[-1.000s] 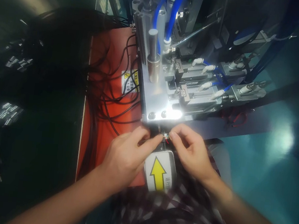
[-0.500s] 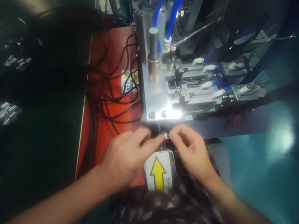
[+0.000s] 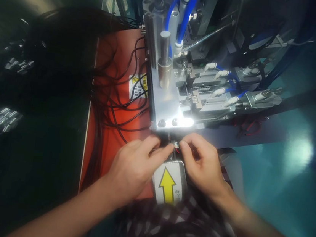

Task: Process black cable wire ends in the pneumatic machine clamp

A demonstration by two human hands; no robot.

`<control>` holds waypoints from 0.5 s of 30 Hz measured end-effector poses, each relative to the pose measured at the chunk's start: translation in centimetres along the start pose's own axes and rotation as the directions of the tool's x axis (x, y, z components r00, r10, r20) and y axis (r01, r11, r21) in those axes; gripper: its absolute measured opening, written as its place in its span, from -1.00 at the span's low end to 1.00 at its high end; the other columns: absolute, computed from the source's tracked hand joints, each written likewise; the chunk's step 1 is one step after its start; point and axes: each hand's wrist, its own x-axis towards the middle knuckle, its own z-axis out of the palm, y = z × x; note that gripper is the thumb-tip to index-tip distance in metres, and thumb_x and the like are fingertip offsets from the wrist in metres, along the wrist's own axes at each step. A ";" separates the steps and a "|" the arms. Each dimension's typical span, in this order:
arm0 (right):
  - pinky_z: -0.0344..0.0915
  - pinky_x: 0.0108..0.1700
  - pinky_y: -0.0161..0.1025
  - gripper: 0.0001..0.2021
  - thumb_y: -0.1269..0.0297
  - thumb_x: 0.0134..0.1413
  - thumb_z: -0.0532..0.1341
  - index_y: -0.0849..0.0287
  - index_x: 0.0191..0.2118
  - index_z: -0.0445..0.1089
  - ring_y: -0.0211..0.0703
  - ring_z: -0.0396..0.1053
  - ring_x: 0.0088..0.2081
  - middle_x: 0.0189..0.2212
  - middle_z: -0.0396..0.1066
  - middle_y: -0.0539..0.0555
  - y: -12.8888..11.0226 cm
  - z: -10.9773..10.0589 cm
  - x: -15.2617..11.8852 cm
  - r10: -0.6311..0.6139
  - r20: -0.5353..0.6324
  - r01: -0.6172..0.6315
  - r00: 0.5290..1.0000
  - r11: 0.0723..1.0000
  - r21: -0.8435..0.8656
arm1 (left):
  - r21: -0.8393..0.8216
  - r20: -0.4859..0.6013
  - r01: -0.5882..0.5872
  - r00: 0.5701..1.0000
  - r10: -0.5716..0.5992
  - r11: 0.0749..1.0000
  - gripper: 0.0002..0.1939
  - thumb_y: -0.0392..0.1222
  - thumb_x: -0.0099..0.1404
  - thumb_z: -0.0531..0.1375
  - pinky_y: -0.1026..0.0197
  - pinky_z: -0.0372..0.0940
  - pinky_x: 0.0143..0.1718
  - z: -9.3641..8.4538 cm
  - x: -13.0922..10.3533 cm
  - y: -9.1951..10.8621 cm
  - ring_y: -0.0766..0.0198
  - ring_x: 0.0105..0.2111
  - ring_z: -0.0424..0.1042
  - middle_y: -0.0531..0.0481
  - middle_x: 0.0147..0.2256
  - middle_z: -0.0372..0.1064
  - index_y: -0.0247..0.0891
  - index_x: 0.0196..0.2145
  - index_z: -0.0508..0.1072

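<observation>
A tiny, light-coloured part with a short red wire (image 3: 177, 145) sits between the fingertips of both hands, just below the front edge of a metal fixture. My left hand (image 3: 133, 165) is closed, its thumb reaching to the part's left side; the other fingers curl under and are partly hidden. From the right, my right hand (image 3: 203, 162) pinches at the part with thumb and forefinger. Fingertips cover most of the part, so its exact kind cannot be told. Under it runs a narrow dark track (image 3: 171, 156), which leads to a white cover with a yellow arrow (image 3: 168, 183).
The metal fixture (image 3: 165, 108) carries an upright cylinder, clamps and blue air hoses (image 3: 183, 25). Black cables (image 3: 113, 103) cross the orange-red base plate (image 3: 125, 53) beside a warning label (image 3: 139, 86). Shiny metal pieces (image 3: 4, 119) lie in the dark area at left.
The view has shifted very slightly. Both hands stay at the small wired part, in nearly the same pose.
</observation>
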 end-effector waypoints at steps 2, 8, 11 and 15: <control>0.16 -0.37 -0.26 -0.81 0.32 0.21 0.10 0.14 -0.45 0.25 -0.21 0.21 -0.43 -0.49 0.25 -0.02 0.1 0.0 0.1 0.058 0.027 -0.060 0.998 0.995 0.075 | -0.017 -0.004 0.001 1.000 -0.001 1.000 -0.69 -0.35 0.37 0.02 0.26 0.22 -0.54 0.1 -0.1 0.0 0.26 -0.48 0.36 -0.08 -0.39 0.36 -0.31 -0.06 0.51; 0.15 -0.42 -0.31 -0.76 0.24 0.21 0.10 0.15 -0.49 0.23 -0.26 0.14 -0.47 -0.53 0.18 -0.06 0.4 -0.4 0.5 0.218 0.159 -0.261 0.963 0.903 0.343 | -0.078 0.000 0.015 1.000 -0.015 0.997 -0.68 -0.41 0.31 0.05 0.25 0.26 -0.51 0.1 -0.2 -0.2 0.25 -0.45 0.39 -0.10 -0.35 0.37 -0.33 -0.06 0.51; 0.17 -0.39 -0.31 -0.76 0.21 0.23 0.08 0.17 -0.45 0.27 -0.26 0.18 -0.44 -0.51 0.23 -0.04 0.5 -0.6 0.1 0.215 0.138 -0.250 0.967 0.902 0.352 | -0.073 0.002 0.014 1.000 -0.014 0.997 -0.68 -0.40 0.32 0.05 0.24 0.27 -0.51 0.0 -0.2 -0.2 0.25 -0.44 0.40 -0.09 -0.34 0.38 -0.31 -0.06 0.51; 0.19 -0.45 -0.32 -0.85 0.24 0.10 0.20 0.18 -0.43 0.32 -0.26 0.20 -0.47 -0.52 0.26 -0.03 0.3 -0.5 -0.3 0.269 0.096 -0.286 0.958 0.899 0.331 | -0.071 0.003 0.017 1.000 -0.017 0.997 -0.68 -0.39 0.33 0.04 0.27 0.26 -0.51 0.0 -0.2 -0.2 0.28 -0.45 0.39 -0.07 -0.36 0.37 -0.30 -0.06 0.51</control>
